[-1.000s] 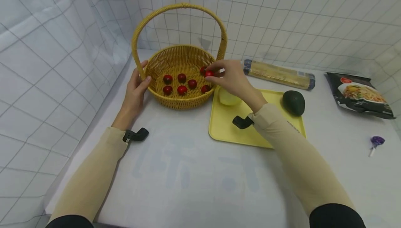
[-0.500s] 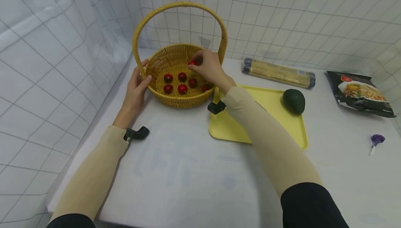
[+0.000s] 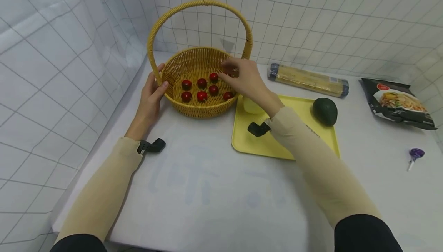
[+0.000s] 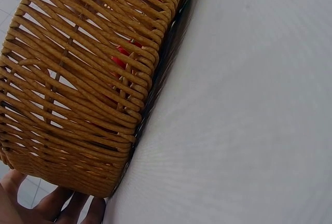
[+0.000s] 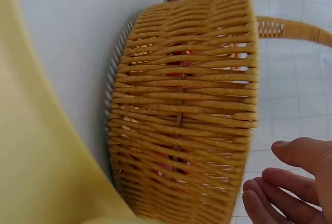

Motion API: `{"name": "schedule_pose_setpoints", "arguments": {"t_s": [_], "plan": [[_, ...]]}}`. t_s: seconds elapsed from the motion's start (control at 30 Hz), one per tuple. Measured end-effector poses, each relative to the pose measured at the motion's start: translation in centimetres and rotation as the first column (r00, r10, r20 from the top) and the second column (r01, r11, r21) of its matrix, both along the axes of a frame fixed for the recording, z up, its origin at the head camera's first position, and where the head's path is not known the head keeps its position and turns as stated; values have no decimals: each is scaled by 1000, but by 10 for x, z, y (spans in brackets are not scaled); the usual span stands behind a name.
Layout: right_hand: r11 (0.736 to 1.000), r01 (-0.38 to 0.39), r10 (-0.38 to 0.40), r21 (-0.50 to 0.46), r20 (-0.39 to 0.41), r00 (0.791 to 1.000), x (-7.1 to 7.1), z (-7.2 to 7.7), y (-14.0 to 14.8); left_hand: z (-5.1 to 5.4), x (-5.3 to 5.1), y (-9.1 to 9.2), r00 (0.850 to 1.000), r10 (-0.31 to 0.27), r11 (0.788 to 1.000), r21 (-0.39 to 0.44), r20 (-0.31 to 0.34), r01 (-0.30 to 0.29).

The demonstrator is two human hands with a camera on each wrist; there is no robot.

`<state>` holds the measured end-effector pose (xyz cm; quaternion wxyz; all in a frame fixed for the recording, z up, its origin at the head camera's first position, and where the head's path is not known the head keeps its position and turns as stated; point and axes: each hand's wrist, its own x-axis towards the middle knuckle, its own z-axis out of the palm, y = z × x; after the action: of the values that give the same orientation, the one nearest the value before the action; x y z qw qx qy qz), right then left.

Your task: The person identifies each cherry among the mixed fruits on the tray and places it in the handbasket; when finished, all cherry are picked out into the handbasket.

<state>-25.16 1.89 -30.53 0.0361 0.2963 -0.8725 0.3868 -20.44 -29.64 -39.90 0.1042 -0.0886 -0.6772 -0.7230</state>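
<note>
A yellow wicker basket (image 3: 204,112) with a tall arched handle holds several dark red cherries (image 3: 202,96). My left hand (image 3: 151,97) grips the basket's left side, thumb over the rim and the other fingers behind the wall. Over the basket's right part hovers my right hand (image 3: 247,77), its fingers parted and slightly bent; in the right wrist view nothing shows between thumb and fingers. A cherry (image 3: 214,77) lies just left of those fingertips, and another is partly hidden beneath them.
Right of the basket lies a yellow tray (image 3: 249,146) bearing an avocado (image 3: 324,112) and a pale yellow rounded thing (image 3: 252,105), partly covered by my right arm. Behind it is a long clear-wrapped pack (image 3: 308,80). Farther right are a black noodle packet (image 3: 398,104) and a purple lollipop (image 3: 416,153).
My right hand carried a cherry leftward into the basket, let go of it towards the back, and drew back to the right. The left hand stays on the basket.
</note>
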Motion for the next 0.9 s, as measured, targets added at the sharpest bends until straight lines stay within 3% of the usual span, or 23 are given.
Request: {"name": "schedule_pose_setpoints", "arguments": {"t_s": [0.3,0.63,0.9], "plan": [[997,-3,-4,-77,-99,995,41,-3,59,-2,-1,1,1000,2,1000,-6,-8,-2],[994,90,-99,-61,-159,982,68,-20,114,-2,0,-3,1000,10,1000,6,-1,-10],[983,181,-184,-36,-244,952,93,-35,150,-2,-1,-2,1000,6,1000,3,1,-6]]}}
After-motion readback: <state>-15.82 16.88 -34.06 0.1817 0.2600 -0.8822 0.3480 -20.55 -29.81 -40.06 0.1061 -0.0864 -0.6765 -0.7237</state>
